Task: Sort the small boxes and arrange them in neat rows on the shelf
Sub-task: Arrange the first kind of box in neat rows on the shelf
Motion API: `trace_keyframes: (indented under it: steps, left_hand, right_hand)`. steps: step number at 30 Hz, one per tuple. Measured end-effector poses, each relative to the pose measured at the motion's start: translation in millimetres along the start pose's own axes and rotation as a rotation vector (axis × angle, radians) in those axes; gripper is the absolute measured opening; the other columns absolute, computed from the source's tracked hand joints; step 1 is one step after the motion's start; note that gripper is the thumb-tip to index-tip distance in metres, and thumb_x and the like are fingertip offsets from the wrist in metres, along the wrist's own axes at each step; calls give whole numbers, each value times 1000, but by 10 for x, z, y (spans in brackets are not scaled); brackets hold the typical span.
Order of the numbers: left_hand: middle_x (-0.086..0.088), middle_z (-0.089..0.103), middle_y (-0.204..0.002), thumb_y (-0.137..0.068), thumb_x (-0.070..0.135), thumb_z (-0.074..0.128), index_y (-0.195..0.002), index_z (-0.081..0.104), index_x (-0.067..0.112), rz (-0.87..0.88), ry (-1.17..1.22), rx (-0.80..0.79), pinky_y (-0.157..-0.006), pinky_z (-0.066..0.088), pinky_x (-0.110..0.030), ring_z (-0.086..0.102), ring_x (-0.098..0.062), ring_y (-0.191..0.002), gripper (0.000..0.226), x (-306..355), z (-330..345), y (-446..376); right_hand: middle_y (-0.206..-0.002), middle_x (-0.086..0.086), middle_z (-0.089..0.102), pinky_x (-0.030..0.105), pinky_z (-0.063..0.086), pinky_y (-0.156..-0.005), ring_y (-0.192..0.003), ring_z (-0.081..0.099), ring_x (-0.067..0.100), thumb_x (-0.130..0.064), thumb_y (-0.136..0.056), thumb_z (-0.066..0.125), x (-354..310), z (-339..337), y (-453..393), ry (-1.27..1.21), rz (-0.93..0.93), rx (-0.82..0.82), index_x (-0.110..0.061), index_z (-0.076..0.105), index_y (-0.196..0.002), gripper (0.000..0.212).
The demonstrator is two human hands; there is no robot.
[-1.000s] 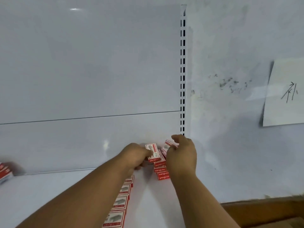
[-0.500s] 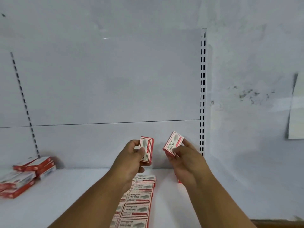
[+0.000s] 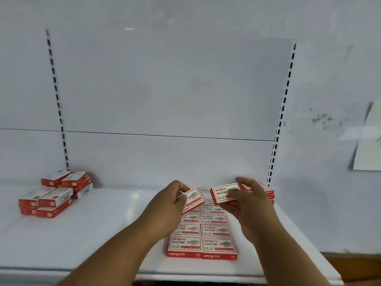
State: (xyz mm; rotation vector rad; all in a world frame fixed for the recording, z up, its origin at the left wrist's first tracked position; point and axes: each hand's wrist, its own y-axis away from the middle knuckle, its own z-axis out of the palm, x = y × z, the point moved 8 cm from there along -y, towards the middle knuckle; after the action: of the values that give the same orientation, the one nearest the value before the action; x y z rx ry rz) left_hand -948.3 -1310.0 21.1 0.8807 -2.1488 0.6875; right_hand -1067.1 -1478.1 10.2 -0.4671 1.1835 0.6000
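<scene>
Each hand grips one small red-and-white box above the white shelf (image 3: 99, 234): left hand (image 3: 169, 205) holds a tilted box (image 3: 193, 200), right hand (image 3: 250, 200) another box (image 3: 223, 193), over two neat rows (image 3: 203, 234); a loose pile (image 3: 56, 194) sits far left

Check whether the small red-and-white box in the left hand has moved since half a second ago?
Yes. The small red-and-white box has dropped from upright toward the laid rows of boxes, now tilted flatter.

The small cardboard boxes laid in rows (image 3: 203, 236) are red on the sides, with white tops, red writing and a grey picture. The messy pile of small boxes (image 3: 55, 195) is red and white too. The flat metal shelf (image 3: 103, 230) is white. The back panel strips (image 3: 58, 104) are white with black slots.
</scene>
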Motion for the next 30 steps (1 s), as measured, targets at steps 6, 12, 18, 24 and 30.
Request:
trace_keyframes:
  steps: [6,12,18,24,30]
  left_hand:
    - [14,65,-101,-100,26,48,-97,63,31,86,-57,-40,-68,53,-21,64,-3,-86,16,-262,-3,190]
    - [14,63,-103,-98,34,51,-101,68,31,314,-341,44,-85,43,-27,51,-10,-100,17,-191,69,362]
    - [17,61,-112,-96,46,51,-112,65,33,392,-391,-1,-92,40,-28,47,-8,-104,26,-126,151,465]
    - [16,62,-113,-94,47,54,-112,66,32,374,-384,-46,-95,42,-31,49,-9,-107,26,-113,153,430]
    - [14,61,-116,-94,45,52,-111,67,32,391,-472,-11,-95,41,-30,47,-10,-107,26,-35,129,430]
  right_hand:
    - [-85,10,71,40,61,-63,-66,72,26,-2,-87,63,105,-71,427,559,-79,111,-17,64,-95,17]
    - [-92,-5,65,23,41,-61,-80,60,10,-32,-84,68,225,-76,625,1116,-198,120,-25,66,-88,8]
    - [-98,-4,57,25,39,-72,-88,54,12,-36,-86,64,205,24,689,1209,-291,122,-24,66,-91,12]
    - [-99,-4,54,18,36,-64,-87,53,11,-38,-88,62,221,38,692,1230,-268,112,-24,61,-93,14]
    - [-100,-5,55,29,49,-80,-94,55,14,-43,-86,62,239,33,629,1268,-290,116,-27,63,-94,18]
